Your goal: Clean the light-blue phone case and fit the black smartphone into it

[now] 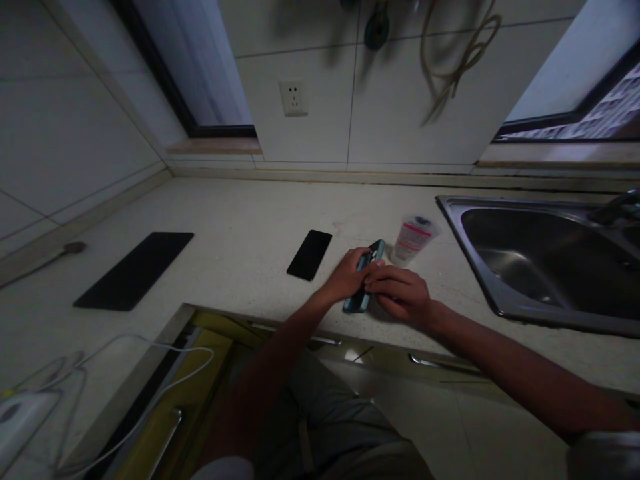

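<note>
A phone in a teal case [356, 304] lies on the counter with its camera end pointing away from me. My left hand [347, 275] lies across it, gripping it at the sides. The fingers of my right hand [404, 292] are pinched together at the phone's right edge, touching the left thumb. What they pinch, if anything, is hidden. To the left is a second phone, black and flat [310, 255], which neither hand touches. Just beyond my right hand stands a clear plastic cup [412, 240] with red print.
A steel sink [493, 293] is set into the counter [240, 220] on the right. On the left lie a dark flat mat [135, 272] and a white cable [193, 349]. A wall socket [293, 99] and a hanging hose [465, 61] are at the back.
</note>
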### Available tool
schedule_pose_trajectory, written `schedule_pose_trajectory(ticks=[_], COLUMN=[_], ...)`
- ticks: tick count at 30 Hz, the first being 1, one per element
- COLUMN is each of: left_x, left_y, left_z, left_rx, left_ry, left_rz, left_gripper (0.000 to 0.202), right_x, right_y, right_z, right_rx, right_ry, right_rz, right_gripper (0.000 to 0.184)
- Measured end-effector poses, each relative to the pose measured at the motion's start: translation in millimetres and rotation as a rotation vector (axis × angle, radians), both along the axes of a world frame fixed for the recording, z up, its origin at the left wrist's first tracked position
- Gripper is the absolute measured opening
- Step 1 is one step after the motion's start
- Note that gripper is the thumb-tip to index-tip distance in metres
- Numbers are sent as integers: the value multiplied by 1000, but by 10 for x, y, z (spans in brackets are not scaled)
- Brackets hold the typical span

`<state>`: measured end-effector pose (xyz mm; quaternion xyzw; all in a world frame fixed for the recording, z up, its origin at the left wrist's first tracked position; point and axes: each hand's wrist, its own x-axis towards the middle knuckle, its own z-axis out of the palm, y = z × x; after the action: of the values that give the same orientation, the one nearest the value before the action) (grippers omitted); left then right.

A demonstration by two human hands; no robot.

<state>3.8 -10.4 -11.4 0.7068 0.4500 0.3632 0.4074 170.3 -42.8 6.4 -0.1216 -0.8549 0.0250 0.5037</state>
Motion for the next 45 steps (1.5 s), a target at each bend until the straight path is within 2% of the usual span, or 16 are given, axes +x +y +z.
schedule_pose_trajectory(ticks=[45], left_x=[11], left_y=[-14], left_z=[-26], left_rx=[41], left_ry=[43], left_rz=[3], left_gripper=[33], right_x=[-2], right_y=[-21], right_z=[92], right_rx=[-58], right_ry=[-141], right_rz=[34], right_gripper=[25])
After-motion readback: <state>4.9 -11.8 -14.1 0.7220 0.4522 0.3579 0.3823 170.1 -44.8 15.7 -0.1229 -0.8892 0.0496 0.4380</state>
